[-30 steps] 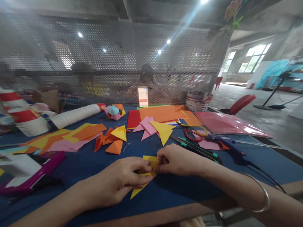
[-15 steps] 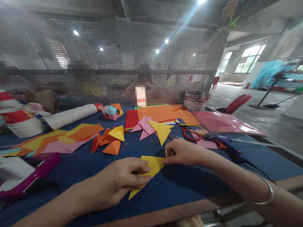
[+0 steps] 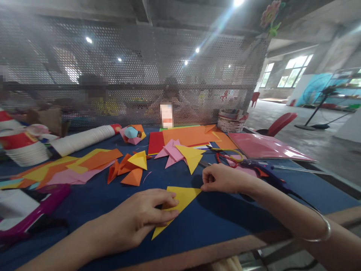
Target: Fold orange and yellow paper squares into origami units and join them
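A folded yellow paper triangle lies on the blue table in front of me. My left hand rests on its left part, fingers stretched out and pressing it down. At the triangle's right corner, my right hand is closed in a pinch; a bangle circles that forearm. Just beyond are another yellow folded triangle and pink folded pieces. Orange folded pieces with a yellow one sit to the left. Behind my right hand are red-and-yellow-handled scissors.
A dark blue glue gun with a cord lies at right. Paper sheets, a pink glossy pack and a basket stand further back. Left are stacked paper cups, paper strips and a purple tape dispenser.
My right hand has slid slightly right along the yellow paper's upper edge, showing more of its right corner. My left hand stays on the paper. The view has shifted slightly.
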The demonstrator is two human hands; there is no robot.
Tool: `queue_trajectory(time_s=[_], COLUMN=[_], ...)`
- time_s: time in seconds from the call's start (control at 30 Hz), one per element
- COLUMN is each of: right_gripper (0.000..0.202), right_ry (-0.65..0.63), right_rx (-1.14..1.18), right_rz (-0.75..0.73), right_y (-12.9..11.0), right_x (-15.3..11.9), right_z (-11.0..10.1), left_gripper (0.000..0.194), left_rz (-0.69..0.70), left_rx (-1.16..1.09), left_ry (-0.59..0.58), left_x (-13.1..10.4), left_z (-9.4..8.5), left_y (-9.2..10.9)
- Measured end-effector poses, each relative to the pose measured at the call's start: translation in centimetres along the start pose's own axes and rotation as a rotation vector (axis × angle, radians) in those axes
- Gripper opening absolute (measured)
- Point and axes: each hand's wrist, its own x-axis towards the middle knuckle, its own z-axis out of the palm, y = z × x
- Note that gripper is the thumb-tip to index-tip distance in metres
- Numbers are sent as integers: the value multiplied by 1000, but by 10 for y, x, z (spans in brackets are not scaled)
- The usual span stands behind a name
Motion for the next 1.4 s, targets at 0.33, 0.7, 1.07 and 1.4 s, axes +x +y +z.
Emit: queue_trajectory(time_s=[0.33, 0.7, 1.07, 1.4], right_gripper=[13, 19, 30, 35], right_ry=[95, -134, -208, -161], right_rx=[-10, 86, 209, 194], right_rz=[46, -123, -143, -169], right_y=[-6, -38, -24, -19], right_x=[-6, 25, 31, 31], right_z=[-6, 2, 9, 13], left_gripper=[41, 46, 58, 51], left_rz=[15, -7, -83, -103], left_rx=[7, -19, -101, -161], left_ry=[5, -13, -82, -66], left_x=[0, 1, 14, 14], left_z=[-2, -2, 8, 5], left_y=[1, 4, 8, 9])
